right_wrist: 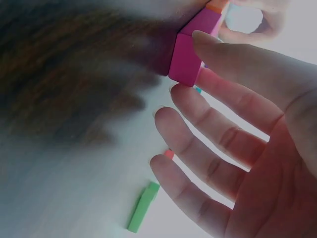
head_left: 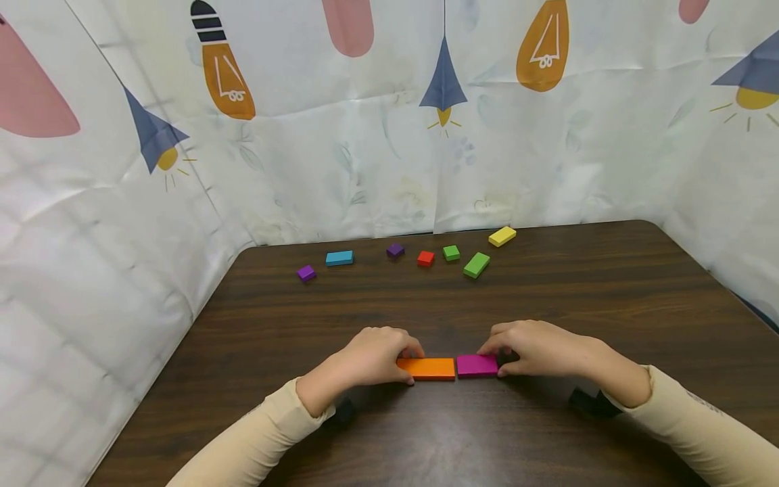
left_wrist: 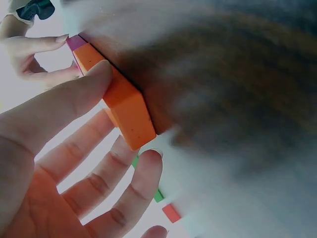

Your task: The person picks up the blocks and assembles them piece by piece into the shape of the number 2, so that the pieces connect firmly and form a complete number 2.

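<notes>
On the dark wooden table an orange block (head_left: 429, 368) and a shorter magenta block (head_left: 477, 366) lie end to end, with a thin dark line between them in the head view. My left hand (head_left: 379, 357) pinches the orange block near its left end, thumb on the near side and a finger on the far side. From the right, my right hand (head_left: 535, 348) holds the magenta block the same way. The left wrist view shows the thumb against the orange block's side (left_wrist: 126, 106). In the right wrist view the thumb lies on the magenta block (right_wrist: 187, 54), other fingers spread.
Along the back of the table lie two purple blocks (head_left: 306, 273), a blue block (head_left: 339, 258), a red block (head_left: 426, 258), two green blocks (head_left: 477, 265) and a yellow block (head_left: 502, 236). A patterned white curtain (head_left: 365, 169) hangs behind the table's far edge.
</notes>
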{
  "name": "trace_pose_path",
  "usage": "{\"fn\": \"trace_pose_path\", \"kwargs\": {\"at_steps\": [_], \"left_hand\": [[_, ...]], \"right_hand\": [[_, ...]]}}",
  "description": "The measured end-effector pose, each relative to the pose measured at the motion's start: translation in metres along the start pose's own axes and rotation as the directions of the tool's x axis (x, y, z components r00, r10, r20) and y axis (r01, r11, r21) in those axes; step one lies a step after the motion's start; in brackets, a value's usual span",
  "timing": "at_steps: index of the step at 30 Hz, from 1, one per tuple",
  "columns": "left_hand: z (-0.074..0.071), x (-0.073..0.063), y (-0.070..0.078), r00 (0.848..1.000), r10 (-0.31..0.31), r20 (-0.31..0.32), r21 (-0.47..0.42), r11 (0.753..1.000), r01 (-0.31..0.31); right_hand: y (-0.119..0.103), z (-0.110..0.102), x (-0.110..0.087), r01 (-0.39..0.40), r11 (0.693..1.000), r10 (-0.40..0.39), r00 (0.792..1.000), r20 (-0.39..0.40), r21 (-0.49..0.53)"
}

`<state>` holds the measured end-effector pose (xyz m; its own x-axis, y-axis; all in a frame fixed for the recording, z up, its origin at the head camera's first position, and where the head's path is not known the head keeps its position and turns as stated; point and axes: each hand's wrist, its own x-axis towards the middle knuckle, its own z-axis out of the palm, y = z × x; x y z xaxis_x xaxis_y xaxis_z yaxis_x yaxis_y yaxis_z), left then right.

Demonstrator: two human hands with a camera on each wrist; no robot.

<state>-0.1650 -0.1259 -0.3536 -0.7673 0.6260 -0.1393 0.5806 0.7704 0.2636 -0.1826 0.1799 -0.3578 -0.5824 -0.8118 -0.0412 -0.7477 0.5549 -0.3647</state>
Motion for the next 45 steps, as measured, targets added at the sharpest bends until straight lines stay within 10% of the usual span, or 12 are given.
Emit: {"fn": "trace_pose_path", "kwargs": {"at_steps": [32,45], "left_hand": [[0.001,0.002,-0.002,1.000,0.001,0.007,-0.026,1.000,-0.001],[-0.032,0.006,-0.020,0.997,-0.007,-0.083,-0.239,0.971,-0.013]], "right_hand": [[0.004,0.001,0.001,0.047,0.998,-0.047,0.999,0.012,0.044],[0.013,-0.004,0.002,0.101,0.991,-0.104,0.994,0.033,0.090]]}}
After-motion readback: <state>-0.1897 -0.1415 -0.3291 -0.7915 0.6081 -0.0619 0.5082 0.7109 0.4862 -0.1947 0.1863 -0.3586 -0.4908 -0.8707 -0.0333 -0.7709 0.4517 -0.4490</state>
